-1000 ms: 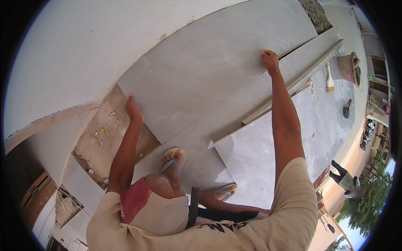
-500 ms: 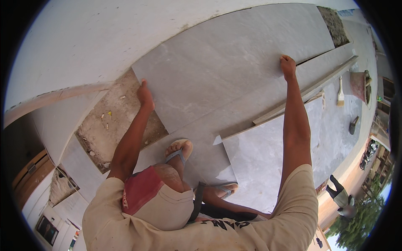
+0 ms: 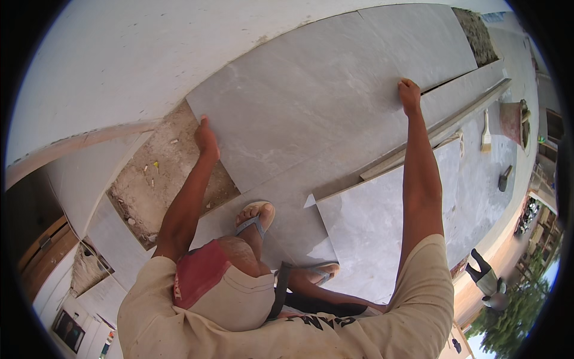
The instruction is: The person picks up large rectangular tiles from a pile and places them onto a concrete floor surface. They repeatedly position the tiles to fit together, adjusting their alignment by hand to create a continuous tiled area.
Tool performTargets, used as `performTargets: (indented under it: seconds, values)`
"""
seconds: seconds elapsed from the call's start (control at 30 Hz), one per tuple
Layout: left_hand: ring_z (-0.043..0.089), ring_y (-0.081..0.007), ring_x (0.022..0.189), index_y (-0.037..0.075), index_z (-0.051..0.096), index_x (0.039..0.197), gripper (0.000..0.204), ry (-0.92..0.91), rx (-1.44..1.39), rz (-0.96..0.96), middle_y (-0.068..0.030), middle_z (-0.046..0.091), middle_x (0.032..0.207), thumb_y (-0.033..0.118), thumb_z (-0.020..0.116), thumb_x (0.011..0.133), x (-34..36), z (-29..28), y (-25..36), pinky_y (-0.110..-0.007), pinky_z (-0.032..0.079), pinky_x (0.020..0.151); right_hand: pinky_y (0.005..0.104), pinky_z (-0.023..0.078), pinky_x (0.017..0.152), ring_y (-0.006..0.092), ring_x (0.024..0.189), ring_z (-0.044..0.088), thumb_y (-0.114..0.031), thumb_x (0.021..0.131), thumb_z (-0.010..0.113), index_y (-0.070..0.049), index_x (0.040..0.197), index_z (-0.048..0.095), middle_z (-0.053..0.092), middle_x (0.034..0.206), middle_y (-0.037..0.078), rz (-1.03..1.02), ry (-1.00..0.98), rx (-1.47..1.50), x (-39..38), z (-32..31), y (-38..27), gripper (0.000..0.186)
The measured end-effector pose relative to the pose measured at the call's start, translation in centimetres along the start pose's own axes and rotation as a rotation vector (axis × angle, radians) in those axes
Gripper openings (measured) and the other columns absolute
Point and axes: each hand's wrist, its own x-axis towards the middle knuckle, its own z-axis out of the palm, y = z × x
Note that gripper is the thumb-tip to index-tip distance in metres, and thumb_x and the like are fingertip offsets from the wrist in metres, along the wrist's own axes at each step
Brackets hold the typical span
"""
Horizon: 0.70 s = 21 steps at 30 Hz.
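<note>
Large grey tile [image 3: 299, 107]: flat, smooth, straight-edged, faint cloudy veining; lies on the floor along the pale, scuffed wall [image 3: 119, 66].

Left hand [image 3: 206, 139] at the tile's near-left edge, thumb pointing up along it; other fingers mostly hidden, so cannot tell if they clamp the edge. Right hand [image 3: 409, 96] over the tile's right-hand long side, beside a dark narrow gap; fingers curled together in a fist, cannot tell if anything is inside.

Left of the tile: rough brown bed [image 3: 155, 161], crumbly, with small pale chips and a yellow scrap. Right: long straight-edged bar [image 3: 442, 134], pale flat brush [image 3: 486, 134], dark-headed hammer [image 3: 505, 178], dull reddish bucket [image 3: 512, 121], mortar-crusted.

Writing: dark block lettering across the beige shirt [image 3: 239, 338], partly lost in folds; small pale marks on the red panel [image 3: 200, 272] of the shorts.
</note>
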Motion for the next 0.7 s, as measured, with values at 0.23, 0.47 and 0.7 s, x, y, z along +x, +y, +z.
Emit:
performTargets:
  seconds: [0.23, 0.47, 0.7]
  values:
    - [0.052, -0.0281, 0.11, -0.009, 0.048, 0.125, 0.059, -0.011, -0.002, -0.012, -0.0183, 0.054, 0.124, 0.041, 0.047, 0.094, 0.7, -0.1, -0.4, -0.035, 0.039, 0.094, 0.0302, 0.046, 0.078, 0.019, 0.086, 0.062, -0.015, 0.082, 0.057, 0.004, 0.107, 0.064, 0.068, 0.093, 0.012, -0.001, 0.022, 0.055, 0.2, 0.3, 0.2, 0.033]
    - [0.051, -0.0262, 0.11, -0.007, 0.048, 0.127, 0.059, -0.007, -0.042, -0.093, -0.0152, 0.054, 0.123, 0.041, 0.05, 0.093, 0.3, -0.1, 0.3, -0.035, 0.039, 0.093, 0.0278, 0.045, 0.076, 0.0136, 0.083, 0.058, -0.016, 0.083, 0.059, 0.002, 0.106, 0.065, 0.066, 0.09, 0.006, -0.005, 0.03, 0.026, 0.1, 0.3, 0.2, 0.03]
    - [0.051, -0.0262, 0.111, -0.006, 0.046, 0.128, 0.058, -0.045, -0.042, 0.023, -0.0145, 0.052, 0.125, 0.04, 0.048, 0.094, -1.2, -0.6, 1.0, -0.036, 0.037, 0.096, 0.0321, 0.048, 0.075, 0.0208, 0.083, 0.064, -0.016, 0.081, 0.059, 0.002, 0.101, 0.066, 0.069, 0.09, 0.013, -0.007, 0.065, 0.03, -1.0, -1.8, -1.8, 0.028]
